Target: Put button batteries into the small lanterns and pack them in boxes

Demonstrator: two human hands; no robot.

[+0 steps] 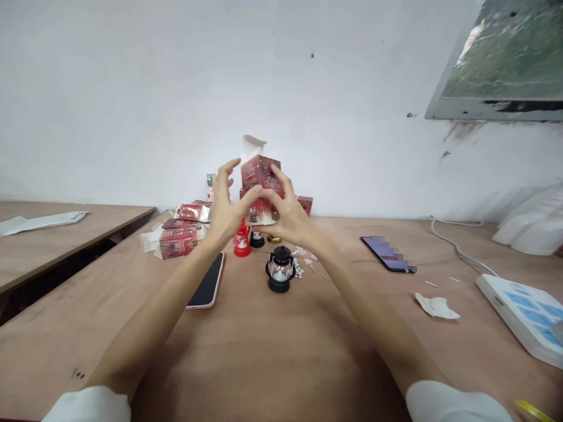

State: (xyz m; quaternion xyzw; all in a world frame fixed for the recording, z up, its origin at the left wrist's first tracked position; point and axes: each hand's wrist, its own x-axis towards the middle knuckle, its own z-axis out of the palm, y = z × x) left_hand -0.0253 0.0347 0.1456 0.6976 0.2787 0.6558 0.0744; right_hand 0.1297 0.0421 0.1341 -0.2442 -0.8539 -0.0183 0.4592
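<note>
A red printed cardboard box (260, 170) is raised above the middle of the table, with a pale flap sticking up at its top. My right hand (290, 214) grips it from the right side, fingers on its face and lower edge. To the left of the box, my left hand (225, 208) has its fingers curved and apart, its thumb reaching across the box's front near my right thumb. Below my hands stands a small black lantern (280, 271), upright with a clear middle. Behind it are a red lantern (241, 241) and another black lantern (257, 239), partly hidden.
Several red boxes (180, 241) lie piled at the left. A pink-edged phone (210, 287) lies under my left forearm; another phone (387, 253) is on the right. Small white pieces (299, 269), crumpled paper (437, 306) and a white power strip (525, 313) also lie there.
</note>
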